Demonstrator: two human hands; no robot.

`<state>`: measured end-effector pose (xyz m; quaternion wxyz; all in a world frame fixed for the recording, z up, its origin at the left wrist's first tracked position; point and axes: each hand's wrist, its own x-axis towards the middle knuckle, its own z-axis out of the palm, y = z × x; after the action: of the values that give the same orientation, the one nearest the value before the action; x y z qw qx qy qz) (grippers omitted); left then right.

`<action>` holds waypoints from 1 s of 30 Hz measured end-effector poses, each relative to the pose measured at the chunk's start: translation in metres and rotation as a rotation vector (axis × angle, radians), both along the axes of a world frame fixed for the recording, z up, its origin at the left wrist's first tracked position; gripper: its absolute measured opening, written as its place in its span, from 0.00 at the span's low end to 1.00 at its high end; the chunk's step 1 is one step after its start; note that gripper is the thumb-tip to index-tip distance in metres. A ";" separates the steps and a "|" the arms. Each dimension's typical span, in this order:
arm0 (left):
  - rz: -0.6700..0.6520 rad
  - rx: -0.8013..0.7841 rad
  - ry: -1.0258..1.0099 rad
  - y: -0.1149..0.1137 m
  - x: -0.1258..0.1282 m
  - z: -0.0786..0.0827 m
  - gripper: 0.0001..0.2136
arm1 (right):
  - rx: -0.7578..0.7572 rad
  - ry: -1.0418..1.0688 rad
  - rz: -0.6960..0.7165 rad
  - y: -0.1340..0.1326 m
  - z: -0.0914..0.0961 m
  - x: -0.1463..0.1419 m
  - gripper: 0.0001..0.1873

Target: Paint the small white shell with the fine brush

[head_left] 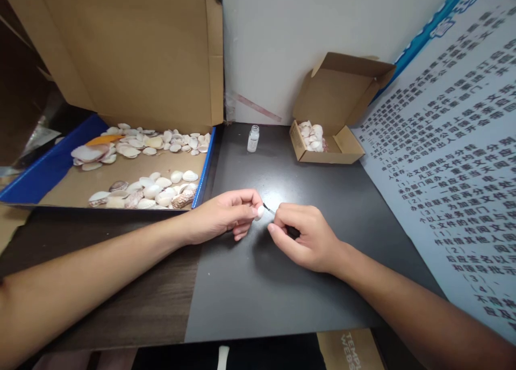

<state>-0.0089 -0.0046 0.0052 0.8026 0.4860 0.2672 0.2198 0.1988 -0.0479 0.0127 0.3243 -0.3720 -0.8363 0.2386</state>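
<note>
Two hands meet near the middle of the bench on my feed. The left hand has its grip pinched together on a small pale shell, with thumb and fingertips around its edge, low over the dark surface. Just beside it at three o'clock, the right hand has its grip closed on a thin dark brush. The brush tip points at the shell, but I cannot tell whether the two touch.

I judge the shell to be light, stiff and brittle, and smooth enough to slip. The rim is the place to hold it, with gentle pressure. The brush looks slender and nearly weightless, best held low on its handle.

At twelve o'clock from the hands stands a small clear bottle, apparently uncapped. At one o'clock an open small carton holds a few shells. At ten o'clock a blue-rimmed tray carries many more. A printed poster leans at three o'clock.
</note>
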 end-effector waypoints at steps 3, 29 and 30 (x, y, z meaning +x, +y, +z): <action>-0.007 0.004 -0.006 0.000 -0.001 -0.001 0.07 | 0.004 0.009 0.047 0.000 0.000 0.000 0.15; 0.009 -0.036 0.012 0.000 -0.001 -0.002 0.07 | 0.111 0.028 0.039 -0.001 0.003 0.001 0.16; 0.010 -0.036 0.012 0.000 -0.001 -0.002 0.07 | 0.117 0.035 0.065 -0.001 0.003 0.001 0.16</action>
<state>-0.0098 -0.0041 0.0032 0.8086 0.4713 0.2782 0.2161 0.1995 -0.0494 0.0155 0.3522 -0.3211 -0.8546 0.2063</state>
